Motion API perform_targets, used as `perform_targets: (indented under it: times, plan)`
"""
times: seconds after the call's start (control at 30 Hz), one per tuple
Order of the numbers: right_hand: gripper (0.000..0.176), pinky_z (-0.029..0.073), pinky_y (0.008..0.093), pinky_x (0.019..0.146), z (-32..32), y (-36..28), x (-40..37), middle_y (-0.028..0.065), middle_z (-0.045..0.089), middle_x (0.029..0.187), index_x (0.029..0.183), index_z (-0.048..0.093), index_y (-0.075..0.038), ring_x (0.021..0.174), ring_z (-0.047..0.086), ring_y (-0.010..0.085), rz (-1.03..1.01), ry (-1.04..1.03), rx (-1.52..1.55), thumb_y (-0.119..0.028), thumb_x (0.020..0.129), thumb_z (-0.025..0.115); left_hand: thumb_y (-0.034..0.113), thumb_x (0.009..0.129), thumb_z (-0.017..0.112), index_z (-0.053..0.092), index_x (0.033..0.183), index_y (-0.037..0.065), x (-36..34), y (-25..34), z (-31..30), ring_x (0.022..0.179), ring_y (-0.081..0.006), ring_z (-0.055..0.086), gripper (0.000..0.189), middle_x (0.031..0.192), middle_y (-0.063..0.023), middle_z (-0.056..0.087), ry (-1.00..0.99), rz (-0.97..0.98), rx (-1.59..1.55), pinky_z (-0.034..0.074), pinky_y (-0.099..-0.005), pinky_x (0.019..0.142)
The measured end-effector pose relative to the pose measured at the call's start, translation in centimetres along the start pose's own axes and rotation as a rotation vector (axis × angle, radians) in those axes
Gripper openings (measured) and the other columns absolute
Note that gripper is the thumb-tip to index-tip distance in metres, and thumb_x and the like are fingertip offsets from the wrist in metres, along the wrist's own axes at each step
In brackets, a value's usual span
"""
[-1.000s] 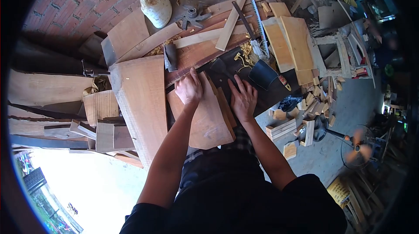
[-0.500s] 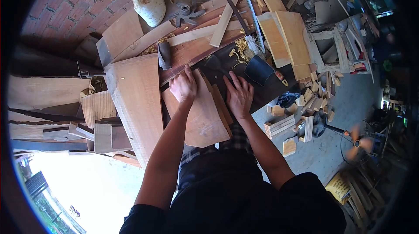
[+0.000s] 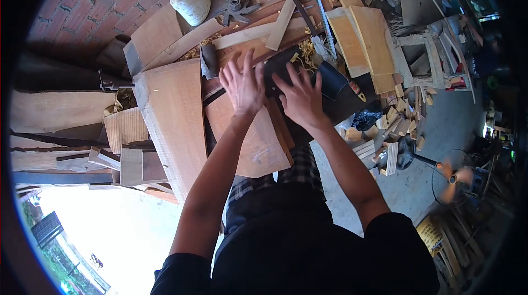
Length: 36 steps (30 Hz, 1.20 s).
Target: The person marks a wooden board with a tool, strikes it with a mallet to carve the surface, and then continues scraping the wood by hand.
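My left hand is open, its fingers spread over the far end of a flat wooden board lying close in front of my body. To its right is my right hand, also open with fingers apart, above the dark work surface. Neither hand holds anything. Narrower wood pieces show from beneath the board's right edge. Just beyond my left hand stands a dark grey roll. A dark, curved piece and a paintbrush handle lie right of my right hand.
A wide plank lies at left. Farther back are a saw blade, a stained white jug and a star-shaped metal part. Yellowish boards sit at right. Wood offcuts and a fan are on the floor.
Both hands have lifted and their fingers have spread. My left hand has come away from the board's far edge, and my right hand has shifted slightly up in view.
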State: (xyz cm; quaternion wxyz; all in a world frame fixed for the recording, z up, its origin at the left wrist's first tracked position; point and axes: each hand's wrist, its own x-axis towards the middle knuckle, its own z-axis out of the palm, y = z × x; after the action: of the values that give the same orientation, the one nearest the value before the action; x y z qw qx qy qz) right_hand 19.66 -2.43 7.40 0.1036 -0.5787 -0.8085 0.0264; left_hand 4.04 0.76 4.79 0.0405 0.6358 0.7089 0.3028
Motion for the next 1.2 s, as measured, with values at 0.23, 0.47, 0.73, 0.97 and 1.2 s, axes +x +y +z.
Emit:
perform_targets:
  times: [0.23, 0.47, 0.73, 0.97, 1.2]
  plan:
    - [0.040, 0.054, 0.0464, 0.084, -13.2, 14.7, -10.4, 0.0076, 0.077, 0.091, 0.123, 0.071, -0.014, 0.096, 0.074, 0.0289, 0.291, -0.909, -0.363, -0.027, 0.085, 0.072, 0.053, 0.097, 0.058, 0.075, 0.115, 0.017, -0.1, -12.3, -20.1, 0.106, -0.0255, 0.071, 0.044, 0.105, -0.0092, 0.076, -0.901, -0.016, 0.614, 0.024, -0.0608, 0.119]
    - [0.049, 0.042, 0.0561, 0.106, -14.4, 8.3, -6.1, 0.0085, 0.060, 0.138, 0.139, 0.060, -0.020, 0.127, 0.055, 0.0308, -0.180, -0.079, -0.183, -0.020, 0.091, 0.069, 0.052, 0.097, 0.060, 0.060, 0.138, 0.015, -1.1, -0.6, -20.8, 0.131, -0.0283, 0.057, 0.055, 0.133, -0.0168, 0.065, -0.816, 0.223, 0.219, 0.018, -0.0532, 0.125]
    - [0.037, 0.046, 0.0523, 0.104, -6.5, 20.6, -35.1, 0.0131, 0.069, 0.127, 0.129, 0.067, -0.029, 0.120, 0.064, 0.0311, 0.488, -1.423, -0.120, -0.035, 0.095, 0.052, 0.046, 0.101, 0.054, 0.015, 0.163, 0.034, -19.0, -27.9, -34.1, 0.157, -0.0363, 0.007, 0.075, 0.172, -0.0064, 0.000, -0.858, -0.757, 1.198, 0.005, -0.0718, 0.118]
    - [0.052, 0.036, 0.0622, 0.111, -4.2, 21.3, -43.2, 0.0080, 0.050, 0.153, 0.148, 0.050, -0.026, 0.137, 0.049, 0.0340, 1.144, -1.758, 0.153, -0.034, 0.096, 0.054, 0.057, 0.100, 0.055, 0.052, 0.148, 0.019, -28.1, -22.4, -40.2, 0.146, -0.0290, 0.041, 0.061, 0.152, -0.0120, 0.051, -1.691, -1.858, -0.145, 0.020, -0.0583, 0.121]
    - [0.059, 0.041, 0.0561, 0.111, -2.2, 26.0, -40.8, 0.0119, 0.054, 0.147, 0.150, 0.046, -0.022, 0.134, 0.053, 0.0341, 0.749, -1.264, -0.009, -0.038, 0.096, 0.061, 0.046, 0.105, 0.048, 0.034, 0.158, 0.024, -31.6, -35.1, -37.8, 0.150, -0.0313, 0.032, 0.060, 0.164, -0.0086, 0.033, -0.644, -0.690, 1.044, 0.017, -0.0579, 0.123]
